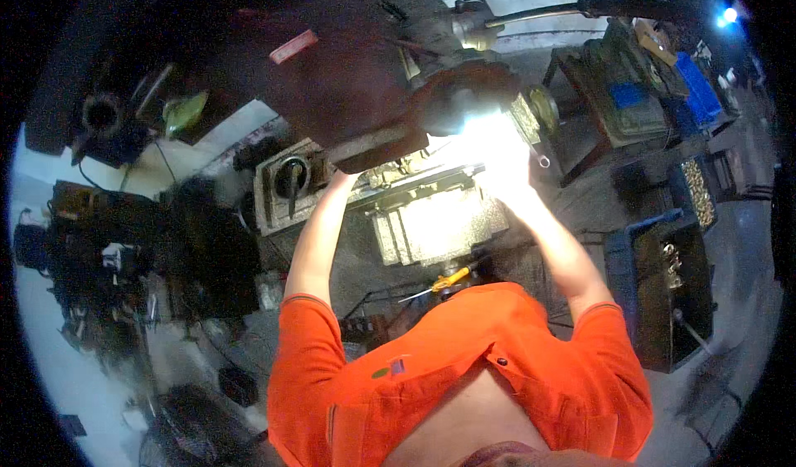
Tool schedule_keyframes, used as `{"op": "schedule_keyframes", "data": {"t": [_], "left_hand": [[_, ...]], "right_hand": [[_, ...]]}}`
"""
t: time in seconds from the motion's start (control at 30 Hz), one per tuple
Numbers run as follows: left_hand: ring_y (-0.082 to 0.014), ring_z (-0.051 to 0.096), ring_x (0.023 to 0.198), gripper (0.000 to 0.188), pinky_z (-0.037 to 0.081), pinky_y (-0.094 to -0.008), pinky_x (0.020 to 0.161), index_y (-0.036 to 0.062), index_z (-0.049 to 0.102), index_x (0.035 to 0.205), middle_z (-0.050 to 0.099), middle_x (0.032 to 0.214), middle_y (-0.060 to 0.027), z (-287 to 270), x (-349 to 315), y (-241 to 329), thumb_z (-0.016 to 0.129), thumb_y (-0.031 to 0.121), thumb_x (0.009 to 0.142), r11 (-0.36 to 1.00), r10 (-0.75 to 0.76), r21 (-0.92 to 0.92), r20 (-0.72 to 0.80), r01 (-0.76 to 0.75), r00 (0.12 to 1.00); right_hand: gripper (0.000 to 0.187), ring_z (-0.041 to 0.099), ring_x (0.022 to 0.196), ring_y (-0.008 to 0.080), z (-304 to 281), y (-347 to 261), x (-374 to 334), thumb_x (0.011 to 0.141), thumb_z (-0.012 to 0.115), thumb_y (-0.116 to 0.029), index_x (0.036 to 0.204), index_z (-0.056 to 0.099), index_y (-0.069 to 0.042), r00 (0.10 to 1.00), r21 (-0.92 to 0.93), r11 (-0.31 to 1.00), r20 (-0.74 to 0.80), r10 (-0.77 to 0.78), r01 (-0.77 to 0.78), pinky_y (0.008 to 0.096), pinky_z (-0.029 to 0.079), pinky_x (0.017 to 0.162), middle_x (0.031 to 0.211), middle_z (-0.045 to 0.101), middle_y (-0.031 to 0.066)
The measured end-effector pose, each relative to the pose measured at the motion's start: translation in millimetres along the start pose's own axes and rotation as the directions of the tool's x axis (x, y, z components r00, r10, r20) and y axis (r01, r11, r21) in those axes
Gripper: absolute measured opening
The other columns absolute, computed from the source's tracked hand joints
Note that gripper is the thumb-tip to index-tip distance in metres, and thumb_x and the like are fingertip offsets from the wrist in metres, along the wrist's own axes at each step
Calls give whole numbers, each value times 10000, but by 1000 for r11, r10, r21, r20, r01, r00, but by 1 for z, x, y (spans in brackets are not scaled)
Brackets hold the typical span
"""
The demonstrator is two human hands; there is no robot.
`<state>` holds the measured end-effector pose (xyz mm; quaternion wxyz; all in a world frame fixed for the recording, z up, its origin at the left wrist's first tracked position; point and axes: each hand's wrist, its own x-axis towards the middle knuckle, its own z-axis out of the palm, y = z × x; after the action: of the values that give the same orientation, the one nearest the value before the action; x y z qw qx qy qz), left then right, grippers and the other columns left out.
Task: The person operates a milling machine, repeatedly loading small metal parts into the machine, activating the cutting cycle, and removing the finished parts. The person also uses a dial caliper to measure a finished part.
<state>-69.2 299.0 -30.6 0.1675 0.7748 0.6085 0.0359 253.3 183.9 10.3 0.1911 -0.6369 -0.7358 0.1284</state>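
Observation:
My left forearm reaches up to a milling-type machine, and its hand is hidden behind the dark machine head. On the right, my right hand is at the end of the long metal machine table, washed out by a bright work light. Its fingers cannot be made out in the glare. A small metal ring-shaped end shows just beside that hand; whether the hand holds it is unclear. Below the table, a yellow-handled screwdriver lies close to my body.
A round handwheel with a handle sits at the table's left end. On the right stand a bench with blue items and a blue-edged bin with metal pieces. Dark machinery fills the left. A lamp arm crosses the top.

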Motion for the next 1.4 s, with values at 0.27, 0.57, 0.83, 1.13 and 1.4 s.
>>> {"op": "schedule_keyframes", "data": {"t": [0.27,0.57,0.83,1.13,1.4], "left_hand": [[-299,558,912,439,439,-415,804,43,539,1074,593,977,-160,15,13,31,521,401,820,999,35,24,-14,-34,999],[-300,575,888,428,454,-418,785,42,549,1062,609,951,-158,16,6,4,527,392,817,999,21,-36,-9,-21,1000],[-301,590,866,418,466,-420,769,41,557,1051,623,928,-156,16,12,-9,533,385,815,994,51,-91,-18,-53,999],[-277,600,579,269,481,-408,546,48,610,859,615,632,-87,22,-43,43,550,306,811,896,-163,-426,-576,-124,801],[-282,601,542,581,466,-415,503,70,494,1184,602,619,-132,79,-81,75,568,489,788,923,-307,-337,-365,183,879]], "right_hand": [[321,632,863,326,-1,83,16,583,624,-213,823,659,-3,907,-328,895,192,376,-301,370,500,776,872,640,213],[190,358,363,53,18,99,-26,695,507,-73,508,539,-67,880,838,434,109,461,-331,216,247,344,447,428,-24],[184,506,501,77,17,78,-130,657,498,-94,602,654,-13,969,740,630,130,212,-237,226,390,482,547,588,29],[205,602,561,254,-35,78,-80,579,531,-214,649,695,-112,969,-120,992,239,66,-38,315,461,540,620,614,123],[155,572,538,225,-48,49,48,575,602,-223,604,634,-74,792,-526,598,314,-524,605,350,475,552,599,601,65]]}}
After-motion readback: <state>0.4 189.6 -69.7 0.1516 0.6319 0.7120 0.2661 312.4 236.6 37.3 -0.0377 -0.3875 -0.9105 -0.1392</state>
